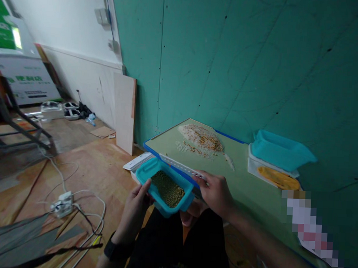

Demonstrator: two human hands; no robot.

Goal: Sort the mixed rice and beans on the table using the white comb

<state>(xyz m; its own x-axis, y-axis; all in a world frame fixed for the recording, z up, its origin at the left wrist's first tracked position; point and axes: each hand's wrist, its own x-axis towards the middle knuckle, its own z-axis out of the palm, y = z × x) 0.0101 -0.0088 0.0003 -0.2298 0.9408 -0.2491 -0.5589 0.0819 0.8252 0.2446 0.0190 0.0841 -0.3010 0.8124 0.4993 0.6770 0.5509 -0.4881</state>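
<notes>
From one o'clock round to five, beside the teal wall (200, 52): a pale green worktop (245, 180) edged in blue, flat and probably rigid. At six o'clock, off the worktop and just below its near edge: a turquoise tub (147, 170), partly filled. Judging by the look, thin moulded plastic, light in itself, slightly flexible at the walls, weighted mostly by loose contents, liable to slide on a tilt. Best held by the rim, with support under the base for the load; smooth, so perhaps somewhat slippery. At three o'clock, close to the centre, on the worktop: a low heap (199, 135) of pale grains and yellowish beans, likely quick to scatter or roll. At seven o'clock, thumb over the tub's rim, closed on it: the left grip (135, 206). At five o'clock: the right grip (216, 194), closed on the end of a white perforated strip (177, 164) set along the worktop's near edge; likely light and stiff, easiest to pinch by an end. Inside the tub: small green and tan beans (174, 195), probably hard, better moved in bulk than singly.
</notes>
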